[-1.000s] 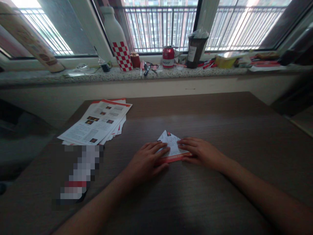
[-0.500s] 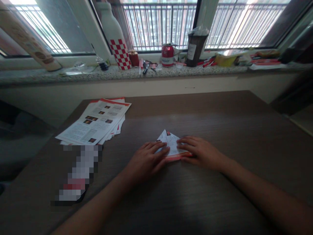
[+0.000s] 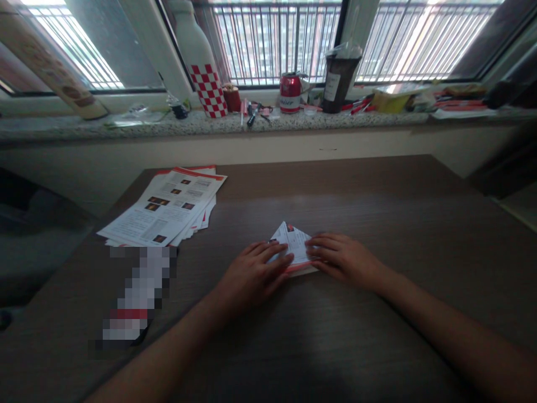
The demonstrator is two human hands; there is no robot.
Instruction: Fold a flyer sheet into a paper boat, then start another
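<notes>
A dark brown wooden bench [image 3: 377, 190] stands under a wide barred window, and a speckled stone sill [image 3: 126, 130] runs along the wall behind it.

Near the front middle of the bench lies a small folded sheet of printed paper, white with a red edge [image 3: 295, 247], shaped like a triangle. Its point is directed away from the person, toward the window, and its long red edge lies nearest to the person, running from left to right.

The left hand [image 3: 251, 277] lies flat on the left part of the paper, its fingers [image 3: 280, 261] stretched out and pressing down. The right hand [image 3: 342, 258] lies on the right part in the same way, with straight fingers [image 3: 319, 250] on the sheet. No hand is closed around anything. The fingertips of the two hands almost meet over the middle of the paper, so the paper lies directly under them and both hands are equally near.

To the left, well apart, lies a stack of white printed leaflets with red borders [image 3: 165, 207].

On the sill stand a white bottle with a red checked base [image 3: 201, 61], a red drink can [image 3: 290, 93] and a dark cup with a plastic cover [image 3: 338, 78]. What is inside them I cannot tell.
</notes>
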